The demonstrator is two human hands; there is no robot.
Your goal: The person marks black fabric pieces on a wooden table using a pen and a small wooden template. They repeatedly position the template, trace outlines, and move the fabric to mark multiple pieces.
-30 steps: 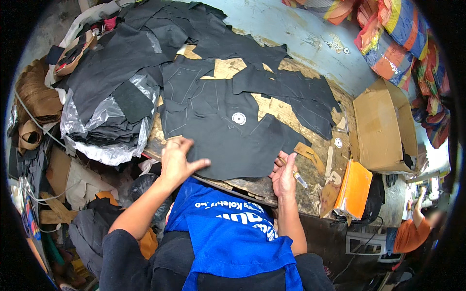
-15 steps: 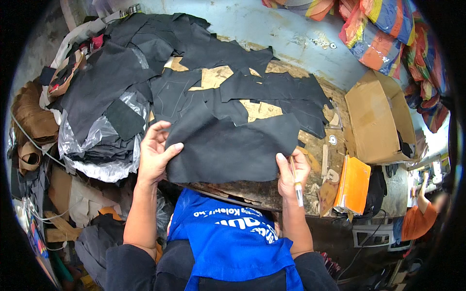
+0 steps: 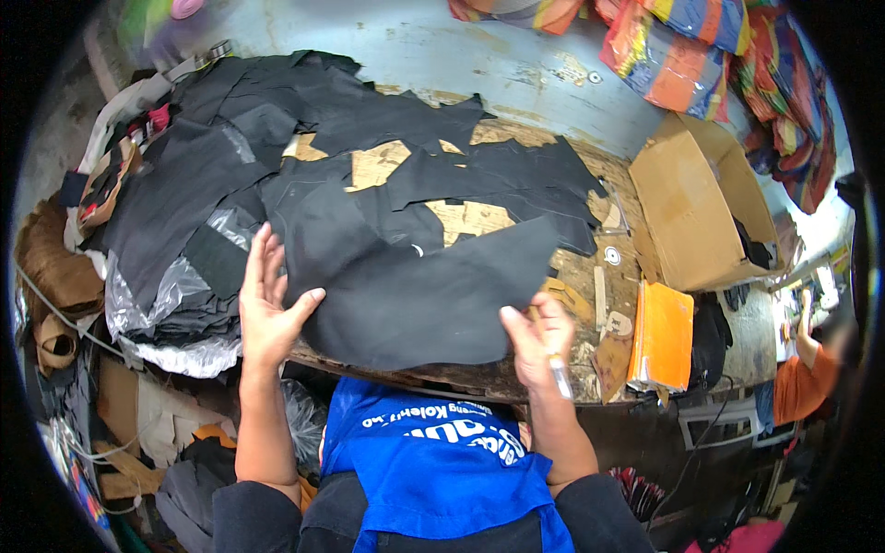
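Note:
A large piece of black leather-like sheet (image 3: 415,313) lies slanting over the near edge of the wooden table. My right hand (image 3: 537,343) pinches its right side, thumb on top. That same hand also keeps a slim pen-like tool (image 3: 559,376) with a clear, white-banded end against the palm. At the sheet's left side is my left hand (image 3: 268,309), fingers stretched upward and thumb out toward the sheet's edge; whether the thumb touches it I cannot tell. More black pieces (image 3: 498,175) with jagged edges lie beyond, some with thin pale outlines drawn on them.
On the right stand an orange book-like block (image 3: 662,336) and an open cardboard box (image 3: 687,207). Tan templates (image 3: 613,355) lie beside the block. Black sheets in clear plastic (image 3: 184,323) are heaped at left. Colourful striped bags (image 3: 682,69) hang at the back; a person in orange (image 3: 804,387) is far right.
My left hand has loosened from the sheet, its fingers straightening. The sheet has come down lower and flatter on the table, while my right hand keeps its grip. The whole view has shifted slightly.

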